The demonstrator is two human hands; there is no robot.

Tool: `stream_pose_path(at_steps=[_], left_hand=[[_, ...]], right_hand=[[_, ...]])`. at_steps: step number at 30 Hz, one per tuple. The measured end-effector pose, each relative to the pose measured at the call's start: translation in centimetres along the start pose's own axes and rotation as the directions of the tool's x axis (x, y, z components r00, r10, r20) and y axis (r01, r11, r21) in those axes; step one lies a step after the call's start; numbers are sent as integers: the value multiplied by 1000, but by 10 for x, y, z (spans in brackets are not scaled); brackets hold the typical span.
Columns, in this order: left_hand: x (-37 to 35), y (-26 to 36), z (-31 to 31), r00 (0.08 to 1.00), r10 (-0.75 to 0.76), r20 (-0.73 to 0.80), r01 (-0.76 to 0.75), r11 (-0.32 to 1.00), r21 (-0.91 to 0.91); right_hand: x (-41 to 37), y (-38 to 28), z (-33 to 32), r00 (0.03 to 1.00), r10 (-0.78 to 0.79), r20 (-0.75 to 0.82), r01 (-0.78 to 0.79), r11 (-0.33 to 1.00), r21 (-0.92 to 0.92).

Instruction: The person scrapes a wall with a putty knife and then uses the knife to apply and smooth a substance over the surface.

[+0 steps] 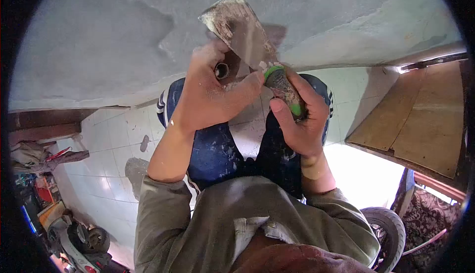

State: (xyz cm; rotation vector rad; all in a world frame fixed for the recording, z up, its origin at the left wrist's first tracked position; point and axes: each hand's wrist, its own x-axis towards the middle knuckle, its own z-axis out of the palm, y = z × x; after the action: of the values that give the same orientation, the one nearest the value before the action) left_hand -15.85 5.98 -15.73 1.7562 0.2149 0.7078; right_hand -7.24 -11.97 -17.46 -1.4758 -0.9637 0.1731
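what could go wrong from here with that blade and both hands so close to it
The left hand is right by the blade, so a slip might nick its fingers. The handle in the right hand looks smeared, so the grip could turn or slide. The blade is also close to the grey wall; a careless tilt might scuff the surface.

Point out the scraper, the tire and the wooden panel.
Scraper (250,38): head view, on the flat of its blade.
Tire (395,231): head view, on the right side of its dark rubber.
Wooden panel (434,124): head view, on its broad brown face.
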Motion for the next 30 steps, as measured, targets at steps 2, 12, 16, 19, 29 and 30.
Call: stream_pose_path(at_steps=[2,12,16,19,29,30], left_hand=[[1,0,5,1000,8,-15,-8,1000,-23],[-1,11,-2,988,-124,91,121,992,37],[-1,15,-4,978,-176,113,174,984,22],[-1,8,-7,986,-112,125,110,994,19],[1,19,-3,981,-145,128,144,989,17],[2,20,-2,979,-137,149,143,989,-32]], right_hand=[[2,-4,-1,1000,12,16,-12,999,-38],[0,4,-1,1000,-13,7,13,999,-44],[1,4,-1,999,-39,3,39,998,-55],[-1,4,-1,1000,-22,0,22,999,-35],[-1,5,-1,1000,-16,6,16,998,-53],[0,3,0,1000,-16,7,16,998,-53]])
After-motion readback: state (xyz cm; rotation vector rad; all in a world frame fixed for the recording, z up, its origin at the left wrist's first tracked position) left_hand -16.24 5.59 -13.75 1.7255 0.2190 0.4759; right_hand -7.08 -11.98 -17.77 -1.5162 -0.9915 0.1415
